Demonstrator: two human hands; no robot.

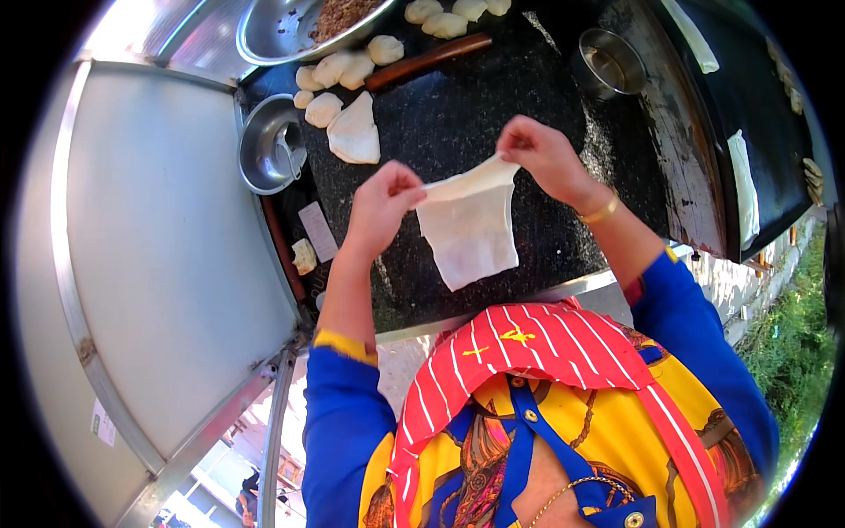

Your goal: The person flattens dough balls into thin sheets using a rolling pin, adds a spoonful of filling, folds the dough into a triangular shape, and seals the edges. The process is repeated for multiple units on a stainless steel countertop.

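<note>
A thin sheet of dough (470,228) stretches between my two hands over the dark stone worktop (436,122). My left hand (391,204) pinches its upper left corner between thumb and fingers. At the upper right corner, my right hand (544,155) grips it in the same way. The sheet's upper edge is folded over, and its lower part hangs down towards me; I cannot tell whether it touches the worktop. Left of it lies a flattened, folded piece of dough (355,132). Beyond that sit several dough balls (343,69) and a wooden rolling pin (429,63).
A metal bowl with minced filling (343,20) stands at the back left. Nearer is a steel bowl (270,145) with a spoon. At right are a metal pot (610,63) and a black griddle (759,99) bearing long dough strips (744,188). A panel wall (171,191) borders the left.
</note>
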